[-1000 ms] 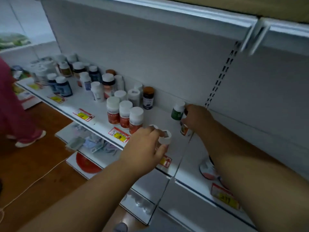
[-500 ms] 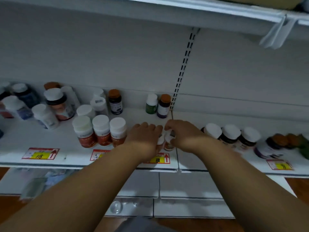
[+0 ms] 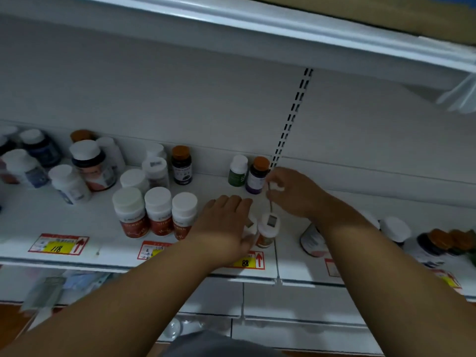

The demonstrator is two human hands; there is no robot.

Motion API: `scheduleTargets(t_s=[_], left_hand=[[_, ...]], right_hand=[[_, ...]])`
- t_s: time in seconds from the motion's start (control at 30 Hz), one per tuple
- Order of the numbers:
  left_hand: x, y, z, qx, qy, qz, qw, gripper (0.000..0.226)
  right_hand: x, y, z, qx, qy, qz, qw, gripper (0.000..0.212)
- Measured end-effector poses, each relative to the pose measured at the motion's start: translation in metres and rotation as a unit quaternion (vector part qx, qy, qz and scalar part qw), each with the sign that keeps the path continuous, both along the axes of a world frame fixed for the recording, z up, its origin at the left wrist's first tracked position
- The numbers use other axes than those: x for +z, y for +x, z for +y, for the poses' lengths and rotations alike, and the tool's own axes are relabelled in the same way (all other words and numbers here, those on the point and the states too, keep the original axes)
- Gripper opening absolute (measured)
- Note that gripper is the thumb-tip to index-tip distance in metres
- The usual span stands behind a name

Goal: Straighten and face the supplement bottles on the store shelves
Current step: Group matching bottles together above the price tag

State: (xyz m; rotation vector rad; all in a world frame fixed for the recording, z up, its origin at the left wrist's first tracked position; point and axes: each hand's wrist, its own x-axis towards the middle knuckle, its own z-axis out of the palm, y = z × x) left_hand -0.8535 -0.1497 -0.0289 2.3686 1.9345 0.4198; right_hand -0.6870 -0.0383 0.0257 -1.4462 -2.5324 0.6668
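Left grip: the left hand curls around a small white-capped bottle, mostly hidden by the fingers; long axis upright.
Right grip: the right hand pinches a small white tag between thumb and fingertips, with a thin stem hanging below.
Below right grip: a white-capped orange bottle stands upright, touching the held bottle, near the front edge of the white metal shelf.
Left of left grip: three red-labelled white-capped bottles in a row, labels facing forward.
Behind grips: a green bottle and an orange-capped purple bottle, upright.
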Motion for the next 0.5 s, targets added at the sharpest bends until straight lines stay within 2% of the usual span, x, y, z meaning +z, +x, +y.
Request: scheduleTargets(t_s=[0.07,0.17,0.3,0.37,0.43,0.5], left_hand=[[0.008,-0.003,-0.001,0.020,0.019,-0.045,0.999,0.062],[0.018,-0.007,-0.005,0.023,0.028,-0.099,0.994,0.055],[0.024,-0.011,-0.010,0.022,0.028,-0.141,0.989,0.059],[0.025,-0.013,-0.012,0.023,0.028,-0.190,0.981,0.048],[0.027,-0.017,-0.015,0.039,0.028,-0.255,0.966,0.041],[0.030,-0.020,-0.016,0.066,0.043,-0.303,0.950,0.043]], right_hand=[[0.000,-0.015,0.026,-0.027,0.002,0.024,0.999,0.036],[-0.015,-0.038,0.052,-0.035,0.037,-0.005,0.999,0.022],[-0.024,-0.052,0.060,-0.098,0.079,-0.007,0.992,0.026],[-0.019,-0.052,0.057,-0.110,0.091,0.003,0.990,0.025],[-0.009,-0.048,0.046,-0.128,0.108,0.057,0.984,0.024],[0.005,-0.045,0.029,-0.129,0.122,0.132,0.975,0.021]])
